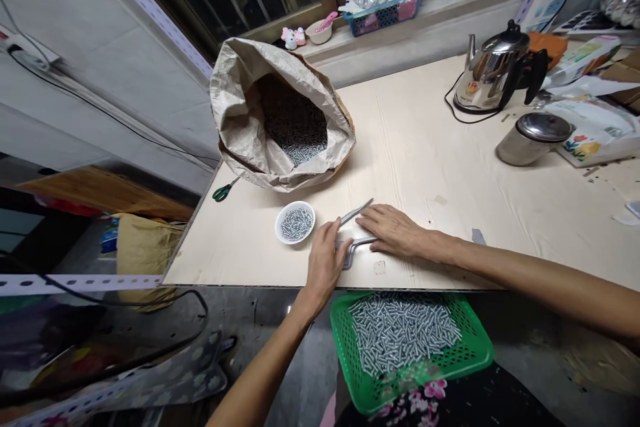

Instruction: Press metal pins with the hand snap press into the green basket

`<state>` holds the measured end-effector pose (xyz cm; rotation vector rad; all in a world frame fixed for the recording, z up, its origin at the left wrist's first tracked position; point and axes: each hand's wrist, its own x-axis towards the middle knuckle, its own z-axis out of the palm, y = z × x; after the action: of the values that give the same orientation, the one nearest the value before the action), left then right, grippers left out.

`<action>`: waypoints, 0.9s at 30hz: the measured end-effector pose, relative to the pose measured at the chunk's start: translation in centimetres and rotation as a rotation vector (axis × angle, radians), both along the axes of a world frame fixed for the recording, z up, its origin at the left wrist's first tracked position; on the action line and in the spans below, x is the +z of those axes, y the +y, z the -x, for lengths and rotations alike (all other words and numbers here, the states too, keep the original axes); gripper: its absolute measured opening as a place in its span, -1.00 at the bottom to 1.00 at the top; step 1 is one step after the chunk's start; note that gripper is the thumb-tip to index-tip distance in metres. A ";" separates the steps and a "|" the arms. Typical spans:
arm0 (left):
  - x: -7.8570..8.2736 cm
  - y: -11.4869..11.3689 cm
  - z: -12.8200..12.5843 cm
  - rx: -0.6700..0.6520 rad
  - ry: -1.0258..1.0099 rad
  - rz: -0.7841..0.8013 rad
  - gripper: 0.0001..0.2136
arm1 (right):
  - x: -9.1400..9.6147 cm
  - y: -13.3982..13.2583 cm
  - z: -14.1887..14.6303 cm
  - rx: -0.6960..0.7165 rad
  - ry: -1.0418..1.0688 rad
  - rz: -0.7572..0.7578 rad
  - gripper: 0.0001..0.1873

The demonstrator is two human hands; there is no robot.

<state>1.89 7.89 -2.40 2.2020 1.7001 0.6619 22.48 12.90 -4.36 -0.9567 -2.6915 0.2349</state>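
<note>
My left hand [326,260] is closed around a grey metal tool near the table's front edge. Two arms of this tool show: a flat, blade-like one [357,212] slants up to the right, and a bent one [356,244] lies lower. My right hand [395,230] rests low over the table with its fingers stretched toward the tool, touching or nearly touching the bent arm's end. Its fingertips are partly hidden. Left of my hands stands a small white bowl [278,232] holding many small silver screw-like pieces.
Behind the bowl, an open woven sack [233,137] holds more metal pieces. Below the table edge, a green basket [345,340] of silver screws sits on my lap. Scissors [221,192] lie at left. A kettle [493,73] and a lidded metal canister [525,143] stand at right.
</note>
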 end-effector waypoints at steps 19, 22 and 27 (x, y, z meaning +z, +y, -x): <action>1.6 0.8 1.8 0.259 0.333 0.632 -0.83 | -2.8 -2.1 2.5 -0.047 0.055 -0.045 -0.91; 2.5 0.2 2.5 0.176 0.450 0.556 -0.87 | -3.2 -2.0 2.4 -0.061 0.089 -0.049 -0.92; 4.6 -4.3 1.4 0.053 0.276 0.403 -0.85 | -3.8 -1.6 2.2 -0.076 0.133 -0.074 -0.88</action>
<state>0.54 3.59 2.16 2.0316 1.8315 0.0122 20.31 11.33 -8.16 -0.9836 -2.5196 0.1755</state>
